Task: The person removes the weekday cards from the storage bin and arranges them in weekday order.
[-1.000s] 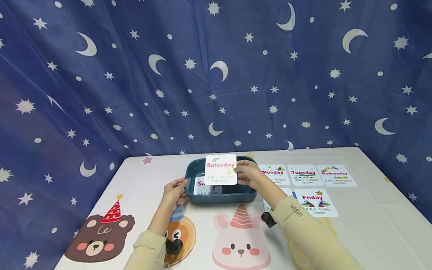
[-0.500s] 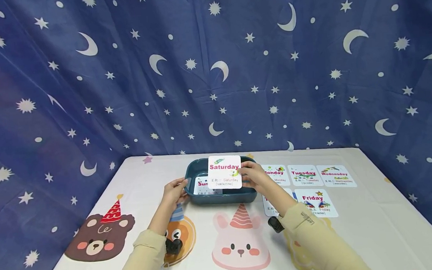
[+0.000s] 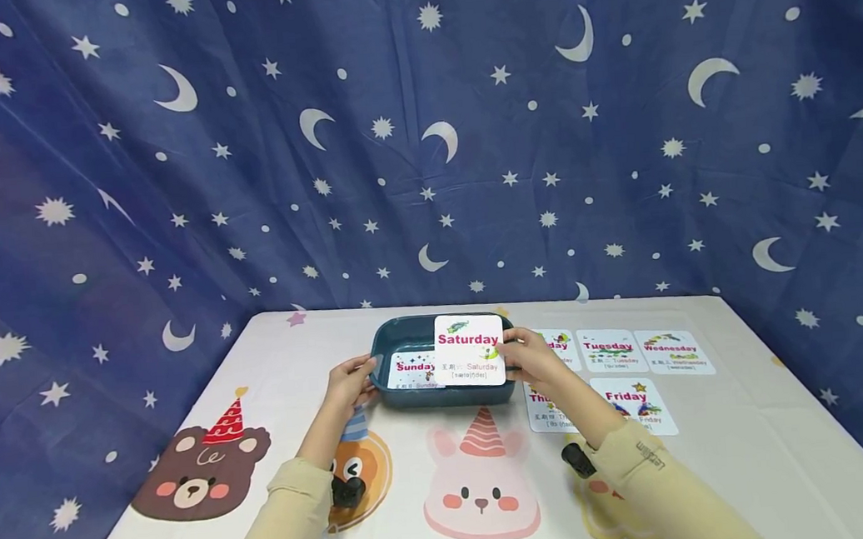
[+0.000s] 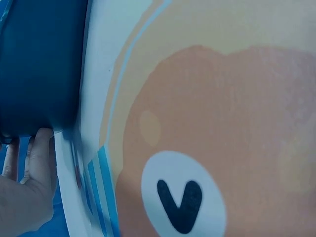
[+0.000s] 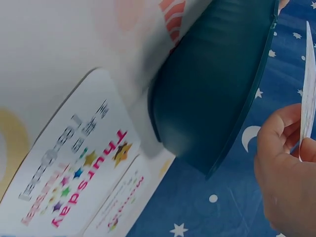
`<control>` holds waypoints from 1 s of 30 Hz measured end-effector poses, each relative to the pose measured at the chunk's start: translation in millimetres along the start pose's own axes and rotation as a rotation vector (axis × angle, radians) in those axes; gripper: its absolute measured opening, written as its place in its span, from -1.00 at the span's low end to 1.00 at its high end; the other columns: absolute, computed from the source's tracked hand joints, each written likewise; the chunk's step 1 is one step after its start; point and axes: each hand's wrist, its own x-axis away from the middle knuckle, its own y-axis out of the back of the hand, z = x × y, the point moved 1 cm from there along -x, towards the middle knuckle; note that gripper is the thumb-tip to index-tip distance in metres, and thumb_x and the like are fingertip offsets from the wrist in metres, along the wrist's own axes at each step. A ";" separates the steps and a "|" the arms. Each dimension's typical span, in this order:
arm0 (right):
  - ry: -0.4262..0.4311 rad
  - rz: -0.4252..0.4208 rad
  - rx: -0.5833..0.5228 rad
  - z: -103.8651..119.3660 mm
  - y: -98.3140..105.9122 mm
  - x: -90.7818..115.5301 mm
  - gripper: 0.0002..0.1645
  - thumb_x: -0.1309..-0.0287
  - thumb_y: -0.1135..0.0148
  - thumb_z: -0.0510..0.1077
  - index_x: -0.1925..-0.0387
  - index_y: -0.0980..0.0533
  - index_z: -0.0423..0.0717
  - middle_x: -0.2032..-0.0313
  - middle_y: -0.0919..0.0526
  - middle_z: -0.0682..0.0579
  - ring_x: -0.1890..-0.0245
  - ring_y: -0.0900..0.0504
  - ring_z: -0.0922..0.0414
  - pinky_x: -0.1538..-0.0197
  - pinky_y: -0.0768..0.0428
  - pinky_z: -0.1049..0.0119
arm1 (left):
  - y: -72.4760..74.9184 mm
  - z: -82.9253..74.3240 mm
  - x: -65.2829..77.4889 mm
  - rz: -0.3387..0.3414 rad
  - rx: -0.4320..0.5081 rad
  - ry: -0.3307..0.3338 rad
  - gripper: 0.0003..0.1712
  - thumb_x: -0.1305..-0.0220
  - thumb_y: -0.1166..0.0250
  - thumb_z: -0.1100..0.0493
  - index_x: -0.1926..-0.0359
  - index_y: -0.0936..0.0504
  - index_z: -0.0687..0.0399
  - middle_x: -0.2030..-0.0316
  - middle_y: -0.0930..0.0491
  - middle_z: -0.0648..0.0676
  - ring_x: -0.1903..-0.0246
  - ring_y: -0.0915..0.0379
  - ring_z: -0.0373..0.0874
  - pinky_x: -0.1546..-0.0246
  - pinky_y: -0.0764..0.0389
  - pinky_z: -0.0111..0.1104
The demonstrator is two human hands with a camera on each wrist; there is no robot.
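My right hand pinches the right edge of a white Saturday card, held up over the right part of a dark blue plastic basin. In the right wrist view the same card is seen nearly edge-on between thumb and fingers. At the basin's left end my left hand grips the rim, thumb on top. The left wrist view shows that hand with fingers against the basin wall. Inside the basin lies a Sunday card, partly covered by the Saturday card.
Right of the basin, cards lie in two rows: Monday, partly hidden by my right hand, Tuesday and Wednesday behind, Thursday and Friday in front. A starry blue curtain hangs behind the printed tablecloth.
My right hand has drawn the Saturday card rightward and slightly down, uncovering more of the Sunday card and the Thursday card. My left hand and the basin stay in place.
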 end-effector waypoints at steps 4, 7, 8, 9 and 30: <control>0.008 0.037 -0.006 2.3 9.5 8.2 -0.64 -0.29 0.02 -0.28 -0.09 -0.25 -0.26 0.32 -0.50 0.07 0.43 -0.48 0.24 0.41 -0.54 0.45 | 0.4 -3.0 -1.3 0.005 -0.003 0.002 -0.52 -0.37 -0.12 0.14 -0.23 -0.39 0.29 -0.02 -0.51 0.32 0.43 -0.58 -0.27 0.28 -0.70 -0.37; 0.018 0.095 -0.029 3.0 17.9 13.4 -0.60 -0.31 0.04 -0.29 -0.14 -0.21 -0.29 0.31 -0.52 0.10 0.41 -0.53 0.27 0.35 -0.58 0.42 | 0.1 -4.9 -2.3 0.007 -0.003 0.004 -0.52 -0.37 -0.12 0.13 -0.23 -0.39 0.28 -0.04 -0.50 0.32 0.43 -0.58 -0.28 0.26 -0.70 -0.36; 0.024 0.111 -0.035 2.7 20.6 15.2 -0.60 -0.31 0.05 -0.29 -0.14 -0.20 -0.30 0.31 -0.54 0.11 0.41 -0.55 0.27 0.33 -0.59 0.41 | -0.1 -5.3 -2.3 0.011 -0.001 0.003 -0.51 -0.37 -0.12 0.13 -0.23 -0.39 0.28 -0.05 -0.49 0.33 0.43 -0.58 -0.28 0.25 -0.70 -0.36; 0.030 0.120 -0.034 1.8 23.5 16.5 -0.60 -0.31 0.05 -0.30 -0.14 -0.20 -0.30 0.32 -0.55 0.12 0.40 -0.56 0.27 0.32 -0.59 0.41 | -0.3 -5.3 -2.4 0.012 0.001 0.002 -0.51 -0.37 -0.12 0.14 -0.24 -0.39 0.28 -0.06 -0.49 0.33 0.43 -0.59 -0.28 0.25 -0.70 -0.36; 0.018 0.119 0.120 -36.5 74.9 58.9 -0.55 -0.28 0.01 -0.26 -0.14 -0.20 -0.38 0.35 -0.61 0.20 0.38 -0.55 0.23 0.37 -0.54 0.37 | 0.5 1.1 3.4 0.024 0.009 -0.005 -0.51 -0.37 -0.12 0.15 -0.24 -0.37 0.31 -0.09 -0.45 0.38 0.36 -0.62 -0.20 0.32 -0.70 -0.40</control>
